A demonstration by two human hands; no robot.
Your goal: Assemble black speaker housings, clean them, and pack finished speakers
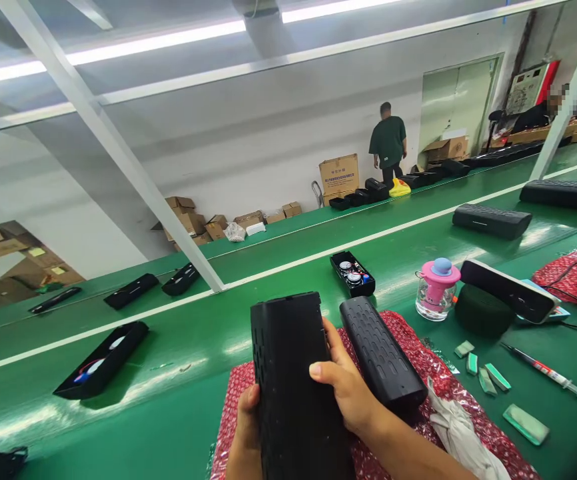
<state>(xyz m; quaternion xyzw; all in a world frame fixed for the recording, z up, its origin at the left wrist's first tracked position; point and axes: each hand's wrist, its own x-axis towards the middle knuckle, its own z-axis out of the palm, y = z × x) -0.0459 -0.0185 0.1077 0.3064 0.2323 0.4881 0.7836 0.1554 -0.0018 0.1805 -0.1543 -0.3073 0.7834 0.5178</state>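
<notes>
The left hand (243,433) and right hand (353,393) grip a black case (293,380) by its sides, over red bubble wrap (412,341). A firm, even squeeze helps stop slips. Another case (381,350) lies close by, near a white cloth (461,430), so small moves help avoid bumps.
</notes>
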